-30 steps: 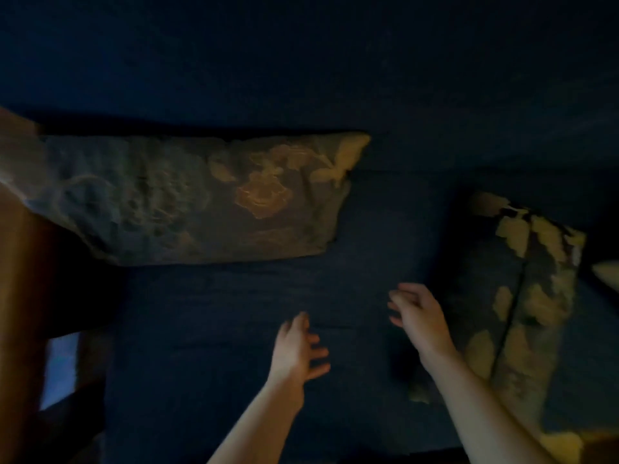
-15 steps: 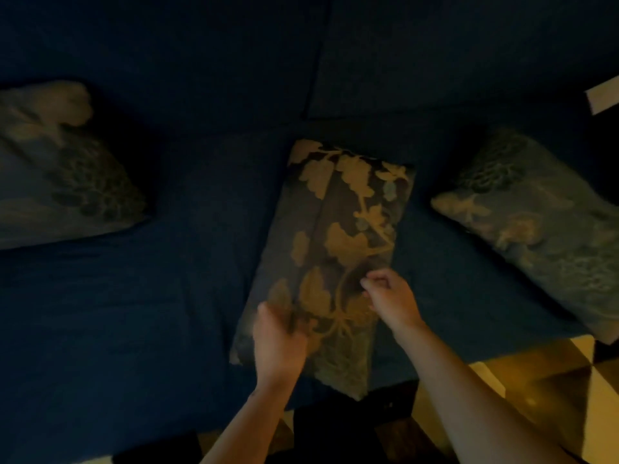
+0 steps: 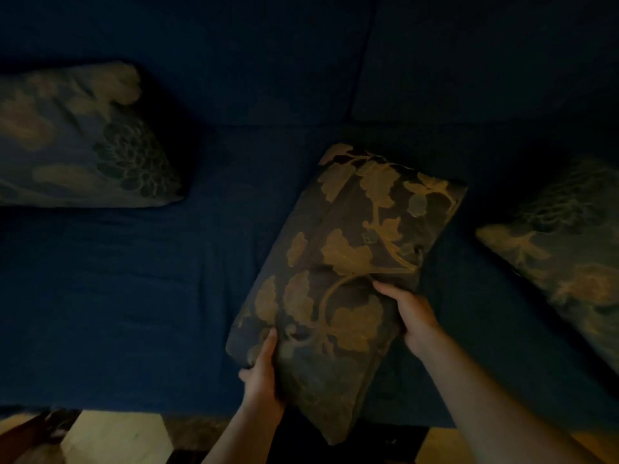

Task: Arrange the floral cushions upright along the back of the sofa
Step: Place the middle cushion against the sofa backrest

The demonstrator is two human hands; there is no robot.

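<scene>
Middle cushion (image 3: 345, 262): both hands gripping its near end, lying flat on the sofa seat (image 3: 117, 296).
Left hand (image 3: 263, 376) and right hand (image 3: 413, 316) are closing on opposite edges; soft filling risks sagging and toppling forward.

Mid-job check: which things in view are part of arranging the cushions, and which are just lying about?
Part of the job:
middle floral cushion, held by left hand and right hand
left floral cushion
right floral cushion
blue sofa

Just lying about:
pale floor patch
</scene>
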